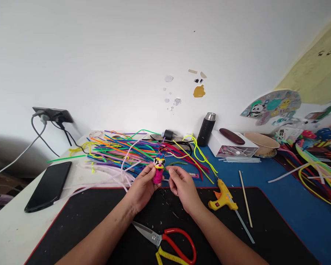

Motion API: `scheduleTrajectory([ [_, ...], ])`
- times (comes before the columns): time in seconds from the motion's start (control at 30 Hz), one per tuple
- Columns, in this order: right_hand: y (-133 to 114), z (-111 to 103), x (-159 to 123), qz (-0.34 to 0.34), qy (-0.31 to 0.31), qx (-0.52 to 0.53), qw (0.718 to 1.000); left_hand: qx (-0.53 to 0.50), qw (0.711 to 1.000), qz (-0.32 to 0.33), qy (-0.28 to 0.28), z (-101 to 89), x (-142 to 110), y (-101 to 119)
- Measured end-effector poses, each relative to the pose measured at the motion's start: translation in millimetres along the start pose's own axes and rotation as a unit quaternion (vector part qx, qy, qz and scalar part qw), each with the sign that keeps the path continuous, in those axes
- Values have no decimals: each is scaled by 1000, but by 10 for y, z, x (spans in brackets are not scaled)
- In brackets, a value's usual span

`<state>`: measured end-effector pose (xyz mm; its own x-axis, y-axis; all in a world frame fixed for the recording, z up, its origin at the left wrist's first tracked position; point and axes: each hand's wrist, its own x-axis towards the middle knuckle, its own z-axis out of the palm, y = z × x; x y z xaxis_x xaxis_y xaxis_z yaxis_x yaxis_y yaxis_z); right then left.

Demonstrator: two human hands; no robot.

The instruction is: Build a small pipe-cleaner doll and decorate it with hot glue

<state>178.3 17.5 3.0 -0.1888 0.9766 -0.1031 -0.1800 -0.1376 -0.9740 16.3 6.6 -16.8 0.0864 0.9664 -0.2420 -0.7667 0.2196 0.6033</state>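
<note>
A left hand (141,187) pinches a small doll (158,176) upright. Just right of that grip, the nearby right hand (184,187) forms a pinch, its contents unclear.

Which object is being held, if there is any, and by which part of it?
The left grip holds the patterned-face figurine by its magenta body, below the head. Whether the right grip pinches anything cannot be told.

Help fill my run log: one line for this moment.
left hand: holds small pink-bodied figurine | right hand: beside it, grip unclear | yellow plastic glue gun: at right
</note>
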Motion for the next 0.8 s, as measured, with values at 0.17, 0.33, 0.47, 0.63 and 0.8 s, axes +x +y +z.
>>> scheduleTrajectory([
  [0.17,-5,-12,114,9,3,10,1000,-8,1000,7,19,7,3,-4],
  [0.33,-21,-32,171,13,-11,16,1000,-6,1000,-3,21,18,-11,-6],
  [0.47,-1,-62,146,13,-13,20,1000,10,1000,-9,10,32,-24,4],
  [0.63,-32,-125,49,13,-17,16,1000,22,999,-13,22,44,-42,-2],
  [0.8,-26,-126,26,22,-44,2,999,25,999,-20,19,52,-49,-11],
])
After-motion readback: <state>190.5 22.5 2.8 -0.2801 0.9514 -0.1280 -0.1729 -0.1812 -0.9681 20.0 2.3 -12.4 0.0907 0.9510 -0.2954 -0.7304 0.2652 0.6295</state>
